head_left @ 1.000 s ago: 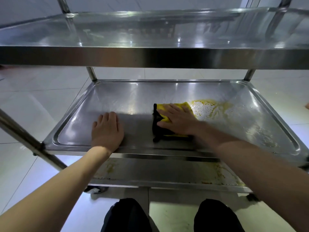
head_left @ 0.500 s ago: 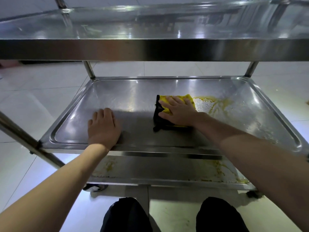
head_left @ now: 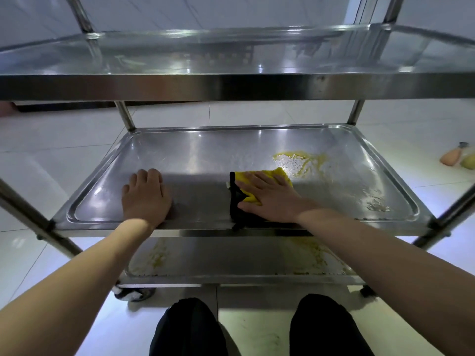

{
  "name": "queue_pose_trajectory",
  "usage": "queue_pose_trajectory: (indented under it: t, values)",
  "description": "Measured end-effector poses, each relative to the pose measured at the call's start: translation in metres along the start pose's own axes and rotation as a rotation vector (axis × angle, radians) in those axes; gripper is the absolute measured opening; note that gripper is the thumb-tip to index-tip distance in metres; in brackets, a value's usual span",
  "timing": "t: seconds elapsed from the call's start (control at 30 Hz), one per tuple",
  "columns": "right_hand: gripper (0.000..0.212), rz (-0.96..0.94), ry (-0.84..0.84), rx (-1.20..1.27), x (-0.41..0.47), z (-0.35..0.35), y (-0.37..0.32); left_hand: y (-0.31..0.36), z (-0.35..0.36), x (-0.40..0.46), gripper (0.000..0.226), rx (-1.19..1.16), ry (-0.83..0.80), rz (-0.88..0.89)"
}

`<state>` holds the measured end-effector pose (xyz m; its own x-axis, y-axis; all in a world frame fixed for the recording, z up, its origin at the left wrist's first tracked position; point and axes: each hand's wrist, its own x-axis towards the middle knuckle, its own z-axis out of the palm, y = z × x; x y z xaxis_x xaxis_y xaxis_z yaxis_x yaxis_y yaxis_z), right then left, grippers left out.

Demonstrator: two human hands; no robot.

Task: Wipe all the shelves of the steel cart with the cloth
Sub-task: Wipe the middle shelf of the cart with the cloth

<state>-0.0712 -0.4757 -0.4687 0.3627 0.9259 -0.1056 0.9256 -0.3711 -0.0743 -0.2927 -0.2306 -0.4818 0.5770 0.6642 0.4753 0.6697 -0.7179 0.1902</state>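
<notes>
— Steel everywhere, and slick with it; where is your cloth [head_left: 257,179] now?

— On the middle shelf [head_left: 195,160] of the cart [head_left: 231,86], a little right of centre and near the front lip; my right hand [head_left: 270,196] lies flat on top of it, fingers [head_left: 253,177] straight and slightly spread, pressing rather than gripping; yellow shows beyond my fingertips and a black edge sticks out on the left.

— And the other hand?

— My left hand [head_left: 146,196] rests palm down on the bare shelf, well apart from the cloth; its fingers look tucked close together, holding nothing; I judge it is there to steady me and the cart.

— How will the cloth behave?

— Soft, light and floppy, I would say; it bunches if pushed from one corner, so a flat palm over its middle is the better hold; on wet steel it should slide easily, perhaps too easily.

— What is left to do?

— Plenty, by the look of it; a yellow smear [head_left: 298,160] with wet beads sits just beyond the cloth toward the back right, with paler speckles [head_left: 375,201] nearer the right rim; the bottom shelf [head_left: 231,258] below shows yellow streaks too; the top shelf [head_left: 231,55] looks glossy, though I cannot tell whether it is clean.

— Any risk?

— Dragging the mess around instead of lifting it; the cart may roll if I lean.
</notes>
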Motion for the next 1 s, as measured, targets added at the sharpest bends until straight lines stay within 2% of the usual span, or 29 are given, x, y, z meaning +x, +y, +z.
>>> queue_pose_trajectory:
  t: [0.1, 0.27, 0.43, 0.77, 1.0]
  values:
    - [0.077, 0.011, -0.019, -0.021, -0.015, -0.001, 0.018, 0.0, -0.002, -0.001, 0.01, -0.005, 0.001, -0.016]
    - [0.094, 0.027, -0.048, -0.017, -0.023, -0.005, 0.026, 0.005, 0.001, -0.001, 0.009, -0.031, -0.007, -0.059]
    - [0.085, 0.057, -0.051, 0.03, -0.012, -0.008, 0.007, 0.007, 0.002, 0.0, 0.012, -0.038, -0.012, -0.069]
    - [0.097, -0.001, -0.003, 0.113, 0.048, 0.0, -0.078, 0.006, 0.001, 0.0, 0.012, -0.036, -0.025, -0.064]
    - [0.088, -0.05, 0.008, 0.116, 0.033, -0.001, -0.056, -0.001, 0.002, 0.001, 0.013, -0.015, 0.011, -0.049]
